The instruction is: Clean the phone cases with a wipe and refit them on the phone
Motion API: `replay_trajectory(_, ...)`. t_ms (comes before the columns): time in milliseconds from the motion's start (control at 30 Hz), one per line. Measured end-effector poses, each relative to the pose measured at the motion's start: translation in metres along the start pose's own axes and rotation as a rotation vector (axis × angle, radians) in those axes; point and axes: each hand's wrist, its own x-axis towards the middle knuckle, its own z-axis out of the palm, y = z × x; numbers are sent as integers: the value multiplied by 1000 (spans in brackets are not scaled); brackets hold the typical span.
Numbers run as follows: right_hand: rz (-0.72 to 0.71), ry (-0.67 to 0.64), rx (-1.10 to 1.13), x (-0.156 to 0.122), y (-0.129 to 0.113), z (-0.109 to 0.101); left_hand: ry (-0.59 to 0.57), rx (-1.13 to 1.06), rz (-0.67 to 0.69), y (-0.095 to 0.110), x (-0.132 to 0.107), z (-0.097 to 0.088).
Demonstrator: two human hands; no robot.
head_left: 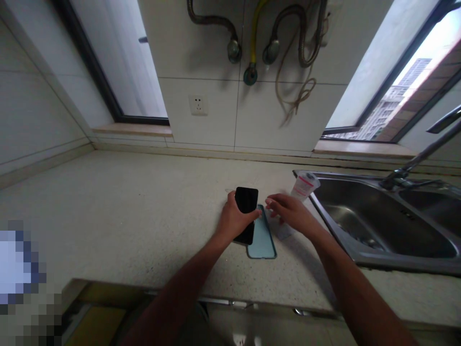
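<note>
My left hand is wrapped round a black smartphone, with the thumb across its dark face. Under the phone's right side, a light blue phone case lies on the countertop. Just right of the case, my right hand hovers with its fingers curled in a pinch. Whatever may be between those fingertips is too small to make out. A small clear, flat piece shows faintly below the right hand. Behind that hand, a clear plastic cup with pink markings leans near the sink.
To the right is a steel double sink with a tall faucet. A tiled wall behind carries hoses, valves and a power socket. Windows stand on both sides. A blurred pale and blue shape is at the left edge.
</note>
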Motion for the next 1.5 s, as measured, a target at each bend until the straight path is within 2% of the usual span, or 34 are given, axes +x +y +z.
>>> replay_trajectory(33, 12, -60, 34, 2, 1, 6, -16, 25, 9, 0, -1, 1)
replay_trajectory(67, 18, -63, 22, 4, 2, 11, -30, 49, 15, 0, -2, 1)
replay_trajectory(167, 19, 65, -211, 8, 7, 12, -54, 75, -2, 1, -4, 2)
replay_trajectory(233, 16, 97, -394, 10, 10, 10, -61, 58, -24, 1, -5, 2)
replay_trajectory(333, 26, 1, -534, 9, 12, 12, -73, 46, -29, -2, -4, 1)
replay_trajectory(467, 37, -94, -604, 5, 11, 26, -109, 57, -42, -4, -2, 1)
replay_trajectory(733, 35, -91, -595, 7, 9, 34, -101, 52, -22, -5, -1, 1)
replay_trajectory(833, 18, -78, -488, 7, 6, 35, -94, 82, -46, -4, 1, -1)
replay_trajectory(933, 24, -63, -279, 5, 5, 40, -95, 108, -89, -7, 5, -4)
replay_trajectory(1000, 34, -48, -158, 4, 6, 46, -74, 161, -69, -9, 8, -5)
replay_trajectory(1100, 72, -11, -11, 5, 11, 55, -16, 236, -52, -12, 12, -6)
replay_trajectory(1200, 132, 14, 139, 6, 16, 63, 7, 254, -95, -12, 14, -6)
replay_trajectory(1500, 195, 74, 676, 7, 15, 80, 8, 6, -181, -13, 20, -9)
